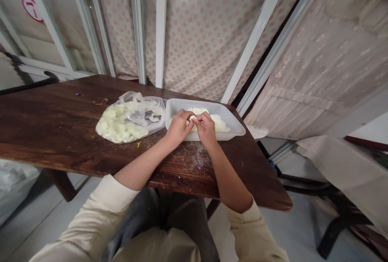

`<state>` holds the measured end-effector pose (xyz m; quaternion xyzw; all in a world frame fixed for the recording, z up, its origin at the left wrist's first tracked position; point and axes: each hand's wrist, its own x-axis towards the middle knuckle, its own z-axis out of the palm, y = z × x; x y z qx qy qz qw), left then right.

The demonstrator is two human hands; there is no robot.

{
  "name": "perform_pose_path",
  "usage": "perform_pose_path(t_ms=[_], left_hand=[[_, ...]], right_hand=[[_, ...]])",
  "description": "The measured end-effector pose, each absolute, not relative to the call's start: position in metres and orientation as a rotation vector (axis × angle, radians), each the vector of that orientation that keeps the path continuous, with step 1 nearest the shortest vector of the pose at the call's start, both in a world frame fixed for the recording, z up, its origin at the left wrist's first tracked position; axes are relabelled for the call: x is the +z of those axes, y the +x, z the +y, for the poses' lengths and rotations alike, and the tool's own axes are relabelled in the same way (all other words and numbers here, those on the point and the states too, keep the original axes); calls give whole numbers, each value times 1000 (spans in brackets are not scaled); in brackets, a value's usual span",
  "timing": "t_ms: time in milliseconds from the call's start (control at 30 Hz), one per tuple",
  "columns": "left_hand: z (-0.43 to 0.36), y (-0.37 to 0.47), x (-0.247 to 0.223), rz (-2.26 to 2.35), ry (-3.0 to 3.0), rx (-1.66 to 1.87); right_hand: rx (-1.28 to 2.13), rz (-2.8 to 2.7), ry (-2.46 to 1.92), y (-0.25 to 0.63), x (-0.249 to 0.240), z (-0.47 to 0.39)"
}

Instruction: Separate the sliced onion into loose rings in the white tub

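My left hand (179,126) and my right hand (206,127) meet over the near side of a white plastic tub (232,124). Between their fingertips they pinch a small pale cream piece (192,118), too small to identify. Inside the tub lie white and pale yellow soft-looking pieces (220,123), partly hidden by my hands. To the left of the tub, a clear plastic bag (142,102) lies on its side, full of pale yellow-green rounded pieces (113,122).
Both containers stand on a dark brown wooden table (60,112). White grains (194,157) are scattered before the tub, with a yellow scrap (138,144) nearby. A polka-dot curtain (200,43) hangs behind the table. Dark chair legs (333,229) stand at the right.
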<state>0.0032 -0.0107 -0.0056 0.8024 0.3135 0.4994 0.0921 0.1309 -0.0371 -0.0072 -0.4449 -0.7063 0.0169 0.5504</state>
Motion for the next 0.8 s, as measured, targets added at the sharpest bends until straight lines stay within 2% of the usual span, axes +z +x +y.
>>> perform_pose_path(t_ms=[400,800], left_hand=[[-7,-5,-4,466,2523,1532],[-2,-1,-11,441,2530,1715]], right_hand=[[466,-1674,-941,143,-4,-34],[266,-1885,-1037,141,-3,-43]])
